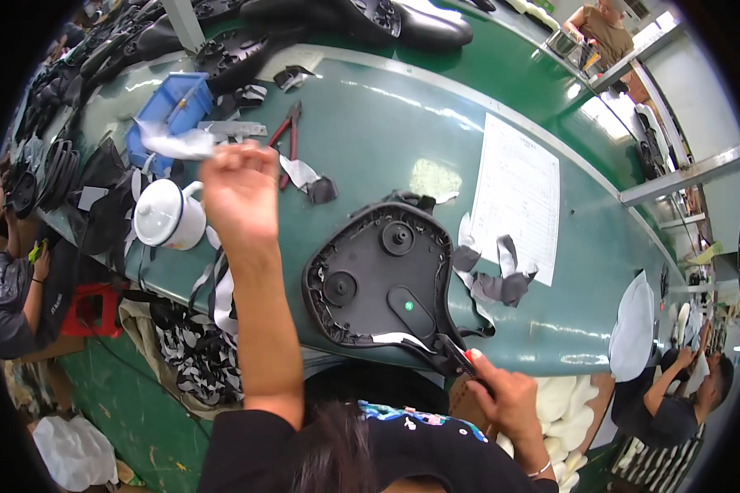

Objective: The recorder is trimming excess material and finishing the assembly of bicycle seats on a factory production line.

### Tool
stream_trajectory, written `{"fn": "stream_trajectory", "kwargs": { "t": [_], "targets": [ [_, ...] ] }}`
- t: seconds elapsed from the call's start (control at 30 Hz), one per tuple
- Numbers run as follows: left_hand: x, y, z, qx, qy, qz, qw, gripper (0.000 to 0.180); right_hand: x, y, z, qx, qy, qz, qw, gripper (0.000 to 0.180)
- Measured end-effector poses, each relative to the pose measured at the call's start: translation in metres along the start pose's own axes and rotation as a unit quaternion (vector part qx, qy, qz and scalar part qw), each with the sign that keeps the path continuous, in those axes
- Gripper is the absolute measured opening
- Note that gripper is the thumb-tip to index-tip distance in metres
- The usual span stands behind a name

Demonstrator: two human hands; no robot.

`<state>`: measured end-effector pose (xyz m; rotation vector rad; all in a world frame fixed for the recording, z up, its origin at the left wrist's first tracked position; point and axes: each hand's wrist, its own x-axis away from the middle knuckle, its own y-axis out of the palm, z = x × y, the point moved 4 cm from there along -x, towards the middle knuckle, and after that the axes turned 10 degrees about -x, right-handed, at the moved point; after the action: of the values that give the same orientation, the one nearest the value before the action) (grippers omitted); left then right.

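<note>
A black bike saddle (362, 296) lies upside down on the green table in front of me, its hollow underside facing up. My left hand (242, 185) is raised beyond it on the left, fingers curled on a white scrap strip (177, 145) that is smeared by motion. At the saddle's narrow end, my right hand (508, 396) is closed around a slim black-and-red tool (462, 361); its exact kind is partly hidden by my fingers. A white edge of lining (396, 338) shows along the saddle's near rim.
A white lidded enamel mug (169, 215), red-handled pliers (291, 135) and a blue bin (168, 111) stand left. Dark scraps (501, 283) and a printed sheet (518, 193) lie right. More saddles (362, 20) line the far side. Other people work around the table.
</note>
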<state>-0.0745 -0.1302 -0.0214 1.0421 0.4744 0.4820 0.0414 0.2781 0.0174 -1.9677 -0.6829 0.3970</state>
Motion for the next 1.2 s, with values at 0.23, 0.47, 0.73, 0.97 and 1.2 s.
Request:
{"fn": "stream_trajectory", "kwargs": {
  "t": [0.23,0.47,0.73,0.97,1.2],
  "targets": [
    [0.039,0.015,-0.087,-0.601,-0.284,-0.181,0.725,0.030,-0.118,0.015,0.015,-0.317,0.101,0.105,0.937,0.039],
    [-0.011,0.039,-0.117,-0.671,0.007,-0.106,0.734,0.026,-0.224,-0.026,0.117,-0.556,0.160,0.176,0.796,0.041],
    [0.027,0.052,-0.194,-0.597,-0.033,-0.448,0.665,0.027,-0.417,-0.061,0.230,-0.662,0.074,0.313,0.677,0.049],
    [0.018,0.052,-0.191,-0.544,-0.077,-0.380,0.744,0.026,-0.578,-0.023,0.159,-0.678,0.056,0.199,0.705,0.057],
    [0.008,0.040,-0.188,-0.530,-0.094,-0.290,0.791,0.030,-0.507,-0.030,0.131,-0.598,0.045,0.254,0.759,0.037]
  ]
}}
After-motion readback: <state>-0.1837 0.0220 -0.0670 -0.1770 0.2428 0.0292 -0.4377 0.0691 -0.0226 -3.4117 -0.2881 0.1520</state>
